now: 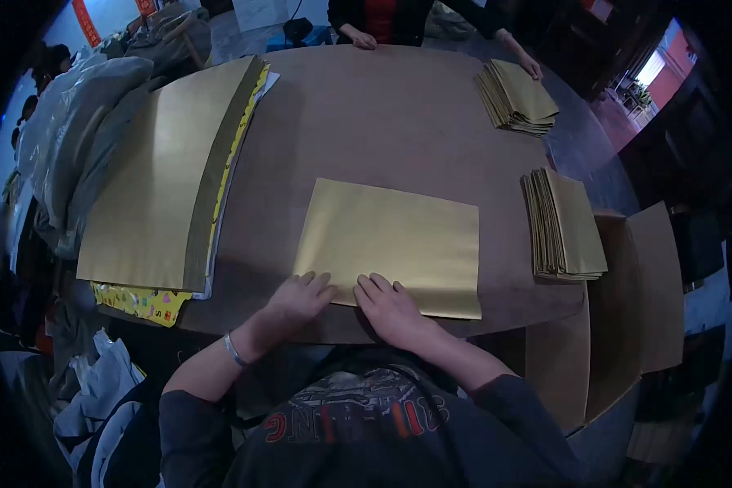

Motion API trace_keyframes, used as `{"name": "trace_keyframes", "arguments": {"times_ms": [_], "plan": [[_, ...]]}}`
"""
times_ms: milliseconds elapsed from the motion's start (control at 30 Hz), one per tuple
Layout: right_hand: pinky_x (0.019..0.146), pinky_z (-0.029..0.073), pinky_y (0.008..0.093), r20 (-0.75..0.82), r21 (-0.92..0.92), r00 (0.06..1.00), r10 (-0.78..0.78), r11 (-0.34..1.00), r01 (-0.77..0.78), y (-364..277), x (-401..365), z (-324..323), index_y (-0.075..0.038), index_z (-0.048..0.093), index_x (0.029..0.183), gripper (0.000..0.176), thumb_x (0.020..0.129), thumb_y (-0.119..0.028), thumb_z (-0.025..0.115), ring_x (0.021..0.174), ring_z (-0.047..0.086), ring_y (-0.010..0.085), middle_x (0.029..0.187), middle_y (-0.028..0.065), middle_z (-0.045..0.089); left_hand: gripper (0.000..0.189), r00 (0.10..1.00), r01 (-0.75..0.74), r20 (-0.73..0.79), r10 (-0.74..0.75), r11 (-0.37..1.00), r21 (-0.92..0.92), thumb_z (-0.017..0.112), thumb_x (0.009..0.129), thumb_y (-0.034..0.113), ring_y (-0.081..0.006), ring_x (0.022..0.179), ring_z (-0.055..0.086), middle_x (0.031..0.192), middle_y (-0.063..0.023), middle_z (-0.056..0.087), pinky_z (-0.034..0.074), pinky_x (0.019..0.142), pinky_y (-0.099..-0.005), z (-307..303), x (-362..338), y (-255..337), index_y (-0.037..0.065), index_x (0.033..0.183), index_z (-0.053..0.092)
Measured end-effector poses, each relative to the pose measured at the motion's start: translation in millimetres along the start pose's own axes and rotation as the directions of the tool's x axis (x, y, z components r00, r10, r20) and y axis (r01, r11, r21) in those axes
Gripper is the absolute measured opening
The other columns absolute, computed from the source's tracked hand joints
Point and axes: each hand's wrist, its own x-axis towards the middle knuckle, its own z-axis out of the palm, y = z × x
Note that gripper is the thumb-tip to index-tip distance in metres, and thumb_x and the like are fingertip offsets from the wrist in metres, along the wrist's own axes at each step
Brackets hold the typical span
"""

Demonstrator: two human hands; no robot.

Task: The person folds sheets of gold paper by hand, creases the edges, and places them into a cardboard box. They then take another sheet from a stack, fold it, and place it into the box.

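Head view: my left hand [298, 301] and right hand [389, 307], unclenched, touch the near edge of the gold sheet [392, 242], which lies lengthwise left-to-right.

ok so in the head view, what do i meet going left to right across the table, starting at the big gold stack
Big stack of gold sheets → single gold sheet → nearer bundle of folded sheets → outer flap of the cardboard box
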Motion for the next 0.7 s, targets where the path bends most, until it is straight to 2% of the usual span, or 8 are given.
{"name": "trace_keyframes", "arguments": {"times_ms": [100,200,233,300,433,500,600,700], "plan": [[0.090,0.051,0.0441,-0.059,0.004,0.998,0.021,1.000,-0.021,18.1,-2.6,0.1,0.002,0.057,0.112,0.034,0.081,-0.010,0.054,0.117,0.053,0.0334,0.125,0.0170,0.055,0.018,0.992,-0.002,-0.124,-0.005,0.999,-0.053,0.066,0.074,0.014,-0.0294,0.083,0.063,0.092,-0.0099,0.063,0.052,0.070,-0.0421,-0.5,1.8,-20.6,0.008,0.090,0.060],[0.088,0.050,0.0428,0.054,0.022,0.989,0.135,0.990,-0.136,38.8,7.1,-10.6,-0.002,0.062,0.105,0.028,0.078,-0.008,0.056,0.110,0.057,0.0299,0.114,0.0112,0.062,0.021,0.948,0.314,-0.019,-0.318,0.941,-0.124,0.071,0.068,0.010,-0.0313,0.093,0.064,0.094,-0.0086,0.066,0.051,0.085,-0.0445,-0.8,-6.8,-43.7,0.009,0.088,0.066],[0.089,0.049,0.0432,-0.032,-0.037,0.992,0.120,0.992,-0.121,48.1,11.3,-15.8,-0.004,0.063,0.105,0.028,0.078,-0.008,0.057,0.109,0.058,0.0296,0.113,0.0111,0.062,0.021,0.949,0.310,-0.021,-0.314,0.943,-0.121,0.071,0.068,0.010,-0.0313,0.093,0.064,0.094,-0.0086,0.066,0.051,0.085,-0.0445,-12.0,-2.8,-40.3,0.009,0.088,0.066],[0.094,0.046,0.0449,-0.216,-0.090,0.973,0.084,0.990,-0.106,57.0,17.9,-29.4,-0.006,0.064,0.105,0.029,0.077,-0.008,0.059,0.110,0.058,0.0295,0.113,0.0112,0.063,0.011,0.931,0.200,-0.310,-0.191,0.980,-0.002,0.069,0.073,0.012,-0.0301,0.077,0.062,0.077,-0.0071,0.062,0.050,0.069,-0.0437,-40.3,5.4,-28.3,0.011,0.082,0.063],[0.098,0.046,0.0440,-0.313,-0.061,0.949,-0.020,0.998,0.000,52.3,27.9,-53.9,-0.005,0.066,0.110,0.035,0.076,-0.008,0.062,0.114,0.059,0.0314,0.117,0.0128,0.064,0.014,0.875,-0.003,-0.483,-0.009,1.000,-0.025,0.069,0.071,0.010,-0.0250,0.077,0.064,0.078,-0.0040,0.063,0.051,0.077,-0.0431,-59.7,15.9,3.1,0.013,0.085,0.065],[0.098,0.046,0.0441,-0.319,-0.024,0.948,-0.008,1.000,0.001,60.1,21.9,-50.2,-0.006,0.066,0.112,0.036,0.076,-0.007,0.062,0.113,0.060,0.0324,0.117,0.0131,0.064,0.014,0.899,-0.024,-0.439,0.007,0.999,-0.033,0.072,0.072,0.014,-0.0227,0.084,0.065,0.083,-0.0034,0.065,0.051,0.084,-0.0436,-62.4,11.9,17.7,0.013,0.084,0.065],[0.097,0.047,0.0443,-0.327,0.138,0.943,0.058,0.990,-0.013,80.4,0.6,-38.9,-0.008,0.066,0.117,0.038,0.079,-0.009,0.064,0.116,0.059,0.0350,0.122,0.0150,0.064,0.034,0.882,-0.013,-0.470,-0.028,0.996,-0.083,0.079,0.070,0.026,-0.0270,0.094,0.065,0.096,-0.0070,0.067,0.048,0.091,-0.0478,-46.6,-7.6,9.1,0.012,0.097,0.064],[0.104,0.042,0.0500,-0.298,0.317,0.954,0.017,0.945,0.082,97.3,-28.1,-30.3,-0.009,0.064,0.121,0.037,0.084,-0.012,0.064,0.127,0.051,0.0402,0.130,0.0180,0.059,0.090,0.869,0.280,-0.400,-0.290,0.956,-0.086,0.088,0.058,0.034,-0.0366,0.125,0.050,0.134,-0.0138,0.053,0.036,0.105,-0.0569,-13.8,-55.8,-22.5,0.009,0.133,0.047]]}}
